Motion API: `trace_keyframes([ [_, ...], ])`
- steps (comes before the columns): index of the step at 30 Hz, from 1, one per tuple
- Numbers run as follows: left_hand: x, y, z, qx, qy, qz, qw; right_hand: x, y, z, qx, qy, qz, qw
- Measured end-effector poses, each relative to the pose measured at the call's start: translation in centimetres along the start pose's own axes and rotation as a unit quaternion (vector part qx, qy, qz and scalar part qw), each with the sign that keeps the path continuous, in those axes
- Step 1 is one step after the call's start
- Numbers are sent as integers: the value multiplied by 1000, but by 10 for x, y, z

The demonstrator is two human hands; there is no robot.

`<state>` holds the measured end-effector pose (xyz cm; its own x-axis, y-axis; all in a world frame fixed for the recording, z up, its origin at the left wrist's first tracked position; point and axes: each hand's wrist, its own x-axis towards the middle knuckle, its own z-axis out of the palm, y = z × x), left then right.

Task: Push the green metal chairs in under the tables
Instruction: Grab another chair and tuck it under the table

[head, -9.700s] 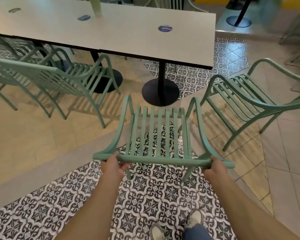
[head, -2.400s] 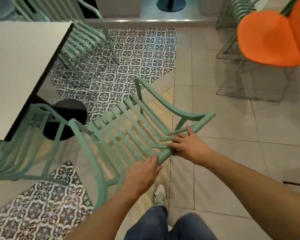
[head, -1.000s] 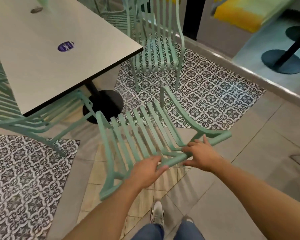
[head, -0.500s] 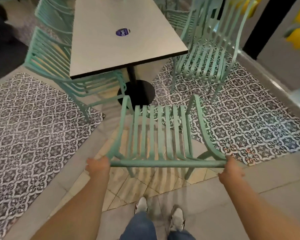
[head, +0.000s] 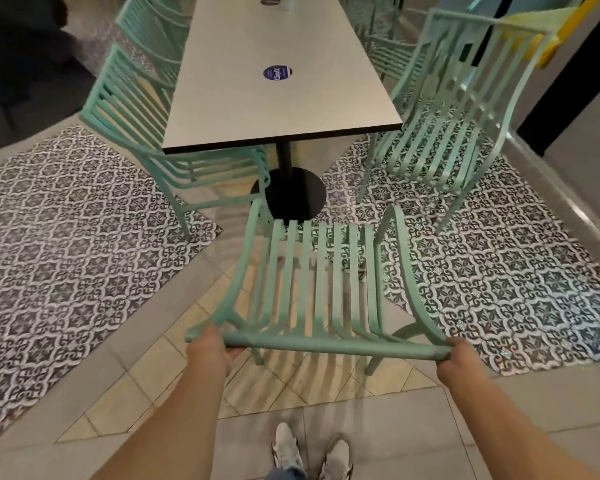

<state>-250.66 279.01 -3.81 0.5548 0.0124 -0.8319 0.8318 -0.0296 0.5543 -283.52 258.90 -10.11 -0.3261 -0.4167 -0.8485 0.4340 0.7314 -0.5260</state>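
Chair (head: 321, 282) faces table (head: 281, 91) end w/ black pedestal base (head: 293, 194) just ahead.

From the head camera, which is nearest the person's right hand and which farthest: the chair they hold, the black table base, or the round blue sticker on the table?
From the right hand:
1. Held chair: gripped at its top rail.
2. Black table base: on the floor ahead, to the left.
3. Blue sticker: on the tabletop, farthest.

We lose the table (head: 274, 109) past the top edge; its far end is unseen. Fingers of both hands curl behind the chair's top rail (head: 336, 346), hidden. Sticker (head: 277, 73) text unreadable. Right chair (head: 447, 109) blurred. Shoes (head: 309, 452) cut off below.
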Motion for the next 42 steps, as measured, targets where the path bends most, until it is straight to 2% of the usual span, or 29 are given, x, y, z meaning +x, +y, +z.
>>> trace_keyframes([
  [4,-10,-17,-1,-28,17,-14,999,24,-21,5,-50,-17,-16,998],
  [5,-12,-19,-1,-35,21,-17,999,67,-24,3,-58,-28,-30,997],
  [7,-16,-22,1,-54,17,-28,998,121,-32,6,-42,-120,9,992],
  [8,-18,-24,2,-58,16,-30,998,132,-36,11,-29,-136,25,990],
  [10,-21,-24,3,-56,15,-31,998,91,-42,21,-33,-132,46,990],
  [11,-20,-23,2,-52,15,-27,998,51,-44,25,-54,-120,24,991],
  [13,-18,-22,2,-48,17,-24,998,-9,-41,30,-18,-75,22,997],
  [16,-19,-22,4,-41,10,-46,998,-41,-29,36,-5,-73,51,996],
  [19,-20,-21,6,-45,7,-62,997,-31,-20,37,24,-95,40,994],
  [21,-15,-18,7,-46,8,-55,997,-8,-17,42,18,-163,68,984],
  [23,-10,-14,9,-46,7,-46,998,-18,-21,45,-18,-150,31,988],
  [26,-3,-8,16,-45,8,-40,998,-46,-30,60,-44,-123,48,990],
  [33,14,22,43,-61,-5,-68,996,-51,-41,104,-87,-159,54,982],
  [42,54,56,82,-76,-6,-53,996,-50,-53,163,-92,-137,29,986],
])
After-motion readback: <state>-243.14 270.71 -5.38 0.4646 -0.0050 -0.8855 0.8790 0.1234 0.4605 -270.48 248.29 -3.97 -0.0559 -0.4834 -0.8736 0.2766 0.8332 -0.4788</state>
